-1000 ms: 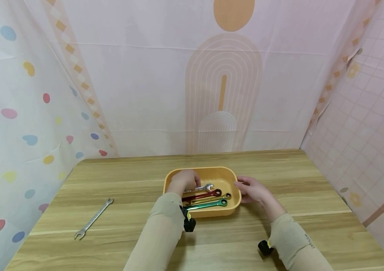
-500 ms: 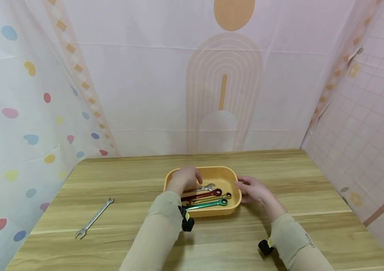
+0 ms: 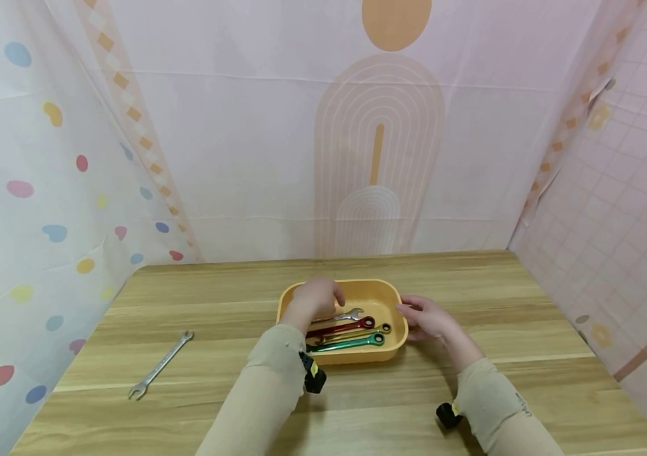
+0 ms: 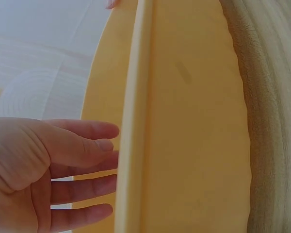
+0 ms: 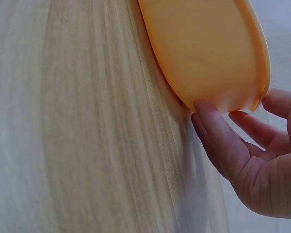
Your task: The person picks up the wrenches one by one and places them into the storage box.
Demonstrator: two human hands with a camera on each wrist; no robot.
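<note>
a: the fingers (image 4: 82, 148) of the left hand (image 3: 314, 299) are seen nearly straight in the left wrist view, reaching over the rim into the yellow tray (image 3: 377, 291); whether the silver wrench (image 3: 345, 315) is pinched cannot be told, since from the head view the knuckles cover its near end.

b: and the right hand (image 3: 428, 318)?

a: its fingers (image 5: 218, 133) are laid loosely against the tray's right end wall, relaxed, nothing being gripped. the tray looks to be steadied there.

b: which step is judged to be in hand?

a: a wrench seems to be picked out of the tray, which sits mid-table (image 3: 232, 297). a firm pinch on the silver wrench's handle is called for next, then a clean lift over the rim without the red wrench (image 3: 341, 328) or green wrench (image 3: 352, 344) being dragged.

b: how is the silver wrench lying?

a: its long axis runs nearly left to right, open end pointing right, roughly parallel to the coloured ones. a second silver wrench (image 3: 160, 365) lies well apart on the left, set diagonally.
</note>
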